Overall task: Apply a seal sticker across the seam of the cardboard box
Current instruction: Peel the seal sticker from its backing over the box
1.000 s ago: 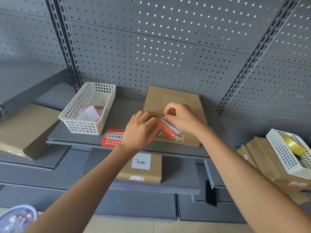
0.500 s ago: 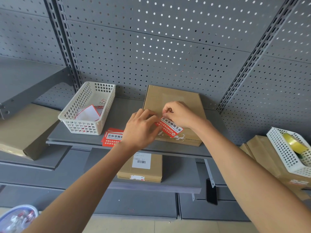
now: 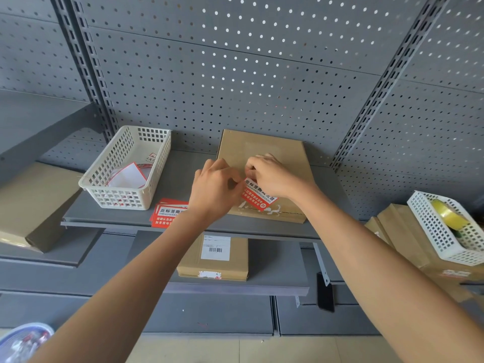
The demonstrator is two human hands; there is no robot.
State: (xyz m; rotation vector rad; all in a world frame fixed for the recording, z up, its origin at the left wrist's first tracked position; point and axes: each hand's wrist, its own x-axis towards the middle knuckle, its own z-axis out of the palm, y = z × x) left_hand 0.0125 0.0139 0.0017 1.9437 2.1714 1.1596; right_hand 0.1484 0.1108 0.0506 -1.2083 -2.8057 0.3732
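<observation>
A flat brown cardboard box (image 3: 262, 148) lies on the grey shelf (image 3: 183, 176), its near edge showing torn white remnants along a perforated seam. Over that near edge I hold a red and white seal sticker (image 3: 258, 196) with black characters. My left hand (image 3: 213, 188) pinches its left edge. My right hand (image 3: 272, 174) grips its upper part from the right, fingers curled over it. Whether the sticker touches the box I cannot tell.
A white mesh basket (image 3: 159, 163) with sticker papers stands left of the box. A stack of red stickers (image 3: 167, 212) lies at the shelf's front edge. Below sits a labelled box (image 3: 212, 260). At right a white basket (image 3: 434, 231) holds a yellow tape roll (image 3: 449, 214).
Both hands stay on the sticker over the box's near edge, the fingers shifting slightly. The view has tilted a little; nothing else has moved.
</observation>
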